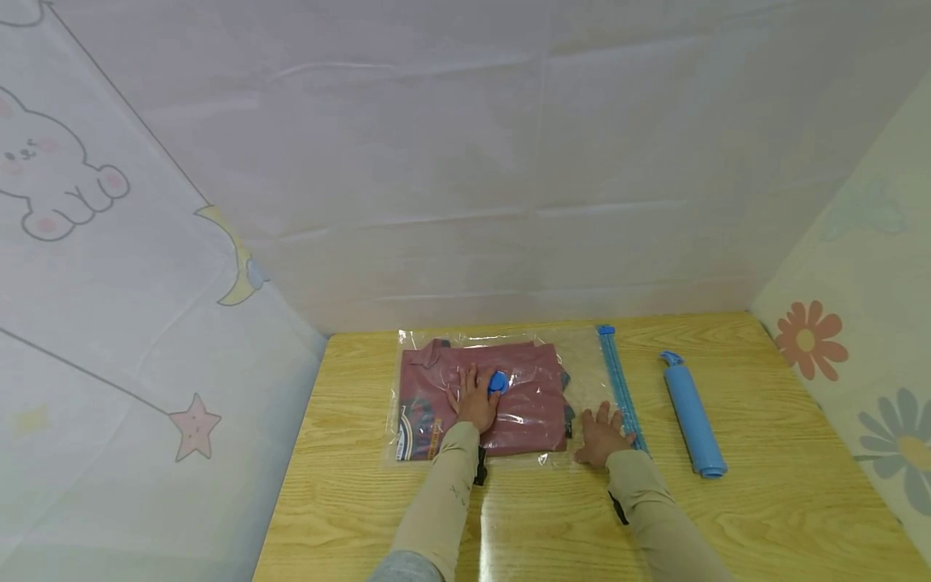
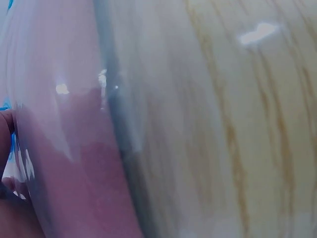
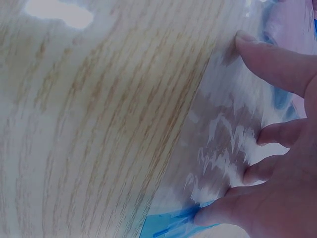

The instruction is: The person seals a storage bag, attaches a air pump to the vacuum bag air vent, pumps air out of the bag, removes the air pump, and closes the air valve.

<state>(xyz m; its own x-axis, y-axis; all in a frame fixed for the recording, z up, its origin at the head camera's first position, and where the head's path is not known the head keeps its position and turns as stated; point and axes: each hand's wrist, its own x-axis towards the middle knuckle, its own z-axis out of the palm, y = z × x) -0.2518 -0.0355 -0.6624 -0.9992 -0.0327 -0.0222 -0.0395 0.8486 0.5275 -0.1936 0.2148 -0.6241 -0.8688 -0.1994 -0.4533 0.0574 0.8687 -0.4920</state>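
Note:
A clear plastic vacuum storage bag (image 1: 582,356) lies flat on the table with a folded dusty-red garment (image 1: 524,420) inside. My left hand (image 1: 474,402) rests on the bag over the garment, fingers spread, right beside the round blue valve (image 1: 498,382). Its fingers appear only at the left edge of the left wrist view. My right hand (image 1: 602,436) lies spread on the bag's bare plastic near the blue zip strip (image 1: 618,388). In the right wrist view the fingertips of that hand (image 3: 282,163) touch the film, one right at the blue strip (image 3: 173,223).
A blue hand pump (image 1: 692,416) lies on the wooden table (image 1: 785,453) to the right of the bag. A blue slider (image 1: 605,330) sits at the far end of the zip strip. Printed cloth walls (image 1: 465,202) enclose the table's back and sides.

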